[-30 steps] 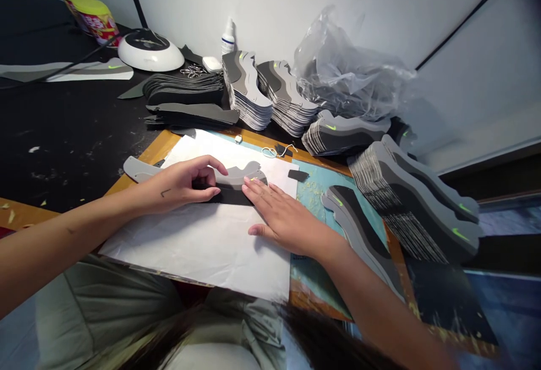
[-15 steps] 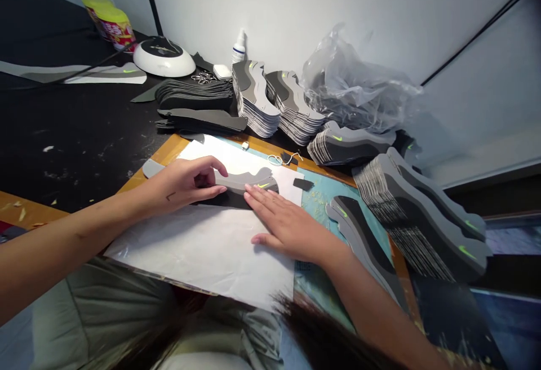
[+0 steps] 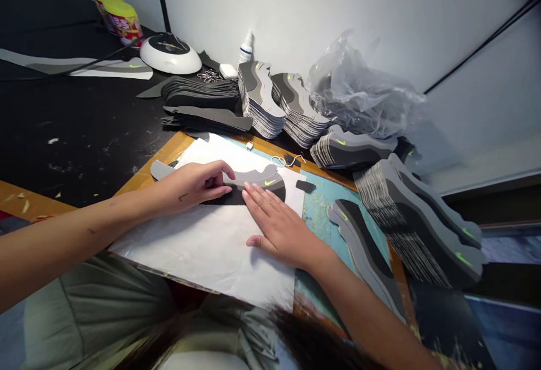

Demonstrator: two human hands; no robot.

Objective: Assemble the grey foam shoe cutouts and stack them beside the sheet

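Observation:
A grey-and-black shoe upper panel (image 3: pixel 276 191) with a yellow-green swoosh lies across the white sheet (image 3: pixel 203 240) in front of me. My left hand (image 3: pixel 207 187) is at its middle, with fingers curled and thumb and forefinger pinched down on it; the part under the palm is hidden. The panel's grey tip shows beyond the left wrist. Flat on the panel's lower black edge, just left of the swoosh, rest the outstretched fingers of my right hand (image 3: pixel 279 223). Its thumb is spread apart over the white sheet.
Stacks of similar panels (image 3: pixel 406 218) stand right and behind, with dark pieces (image 3: pixel 203 93) at back left. Two joined panels (image 3: pixel 367 240) lie on the blue mat (image 3: pixel 316 206). A plastic bag (image 3: pixel 363 88), white lamp base (image 3: pixel 169 54) and spray bottle (image 3: pixel 245 47) line the wall.
My right hand has slid slightly left along the panel, uncovering more of the swoosh. The left hand keeps its place on the panel. The whole view has shifted a little.

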